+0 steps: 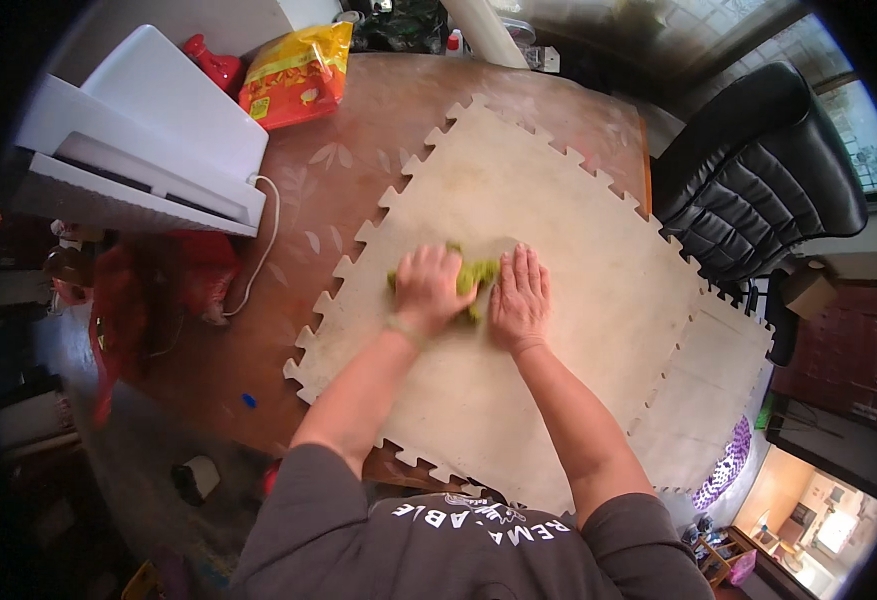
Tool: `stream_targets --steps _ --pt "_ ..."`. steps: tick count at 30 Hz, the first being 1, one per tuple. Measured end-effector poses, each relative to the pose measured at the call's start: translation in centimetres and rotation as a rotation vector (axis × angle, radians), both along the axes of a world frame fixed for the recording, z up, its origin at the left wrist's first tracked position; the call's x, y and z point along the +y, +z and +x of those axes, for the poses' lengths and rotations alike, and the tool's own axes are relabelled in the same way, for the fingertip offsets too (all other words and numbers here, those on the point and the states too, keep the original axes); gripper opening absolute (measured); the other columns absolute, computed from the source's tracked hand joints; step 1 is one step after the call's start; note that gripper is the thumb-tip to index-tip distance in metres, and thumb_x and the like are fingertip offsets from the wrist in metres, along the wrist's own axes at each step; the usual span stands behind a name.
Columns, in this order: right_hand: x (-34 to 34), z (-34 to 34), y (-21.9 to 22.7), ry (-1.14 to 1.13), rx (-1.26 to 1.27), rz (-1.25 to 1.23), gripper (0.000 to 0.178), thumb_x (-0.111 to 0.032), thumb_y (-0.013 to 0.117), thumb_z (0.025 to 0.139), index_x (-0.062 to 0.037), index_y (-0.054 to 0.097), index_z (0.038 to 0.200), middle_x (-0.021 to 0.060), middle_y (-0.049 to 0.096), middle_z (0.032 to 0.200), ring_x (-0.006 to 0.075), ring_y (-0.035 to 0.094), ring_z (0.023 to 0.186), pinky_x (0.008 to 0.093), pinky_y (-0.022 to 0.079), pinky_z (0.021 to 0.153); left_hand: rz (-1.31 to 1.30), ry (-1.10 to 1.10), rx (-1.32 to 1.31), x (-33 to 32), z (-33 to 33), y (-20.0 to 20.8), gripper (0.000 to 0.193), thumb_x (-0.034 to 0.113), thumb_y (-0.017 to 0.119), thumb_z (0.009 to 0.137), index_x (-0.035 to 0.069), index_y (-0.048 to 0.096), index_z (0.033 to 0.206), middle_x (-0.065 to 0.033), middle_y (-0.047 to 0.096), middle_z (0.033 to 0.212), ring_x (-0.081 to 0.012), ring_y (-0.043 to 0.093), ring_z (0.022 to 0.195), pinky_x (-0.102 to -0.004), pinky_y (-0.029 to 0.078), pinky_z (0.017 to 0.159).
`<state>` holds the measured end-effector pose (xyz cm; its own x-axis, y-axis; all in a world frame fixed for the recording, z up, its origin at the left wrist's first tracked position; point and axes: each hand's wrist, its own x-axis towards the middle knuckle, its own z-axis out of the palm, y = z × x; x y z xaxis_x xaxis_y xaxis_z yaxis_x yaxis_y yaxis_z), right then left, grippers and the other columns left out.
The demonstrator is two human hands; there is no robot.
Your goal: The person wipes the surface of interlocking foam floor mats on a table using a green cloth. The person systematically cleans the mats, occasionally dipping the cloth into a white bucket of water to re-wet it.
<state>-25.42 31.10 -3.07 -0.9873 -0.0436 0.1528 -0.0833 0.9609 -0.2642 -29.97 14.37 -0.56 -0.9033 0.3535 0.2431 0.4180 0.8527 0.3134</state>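
Note:
A green lump of dough-like material (478, 273) lies on a beige foam puzzle mat (579, 210) spread over a brown table (359, 150). My left hand (427, 288) presses down on the lump's left part, fingers curled over it. Beside it, my right hand (520, 297) lies flat with fingers together, its inner edge against the lump's right side. Most of the lump is hidden under my hands.
A white printer-like machine (149, 130) with a white cable (264, 240) stands at the table's back left. Behind it are a red object (214, 62) and an orange-yellow snack bag (297, 75). A black padded chair (769, 180) stands at the right. A second mat piece (709, 390) adjoins lower right.

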Motion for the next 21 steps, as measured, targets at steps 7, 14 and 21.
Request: stream_targets --steps 7,14,21 --pt "-0.2 0.0 -0.4 -0.006 0.032 -0.003 0.049 -0.021 0.049 0.092 -0.0034 0.046 0.138 0.0165 0.036 0.150 0.0327 0.029 0.142 0.0459 0.022 0.115 0.015 -0.021 0.083 -1.4 7.3 1.0 0.038 0.037 0.078 0.060 0.015 0.056 0.081 -0.0026 0.054 0.083 -0.0232 0.054 0.083 -0.0393 0.041 0.070" --pt "0.0 0.2 0.0 -0.013 -0.056 -0.015 0.050 -0.022 0.048 0.093 -0.0014 0.045 0.138 0.0169 0.033 0.152 0.0315 0.027 0.143 0.0459 0.021 0.116 0.038 0.012 0.128 1.8 -0.3 -0.8 0.036 0.037 0.077 0.063 0.014 0.056 0.080 -0.0043 0.055 0.085 -0.0249 0.054 0.085 -0.0401 0.042 0.069" --pt "-0.3 0.1 1.1 0.003 -0.096 0.017 0.050 -0.023 0.044 0.094 -0.0004 0.043 0.139 0.0184 0.033 0.152 0.0326 0.026 0.143 0.0464 0.019 0.117 0.057 0.053 0.170 5.5 -10.7 -1.1 0.036 0.036 0.078 0.066 0.013 0.056 0.082 -0.0054 0.056 0.088 -0.0264 0.055 0.090 -0.0419 0.044 0.074"
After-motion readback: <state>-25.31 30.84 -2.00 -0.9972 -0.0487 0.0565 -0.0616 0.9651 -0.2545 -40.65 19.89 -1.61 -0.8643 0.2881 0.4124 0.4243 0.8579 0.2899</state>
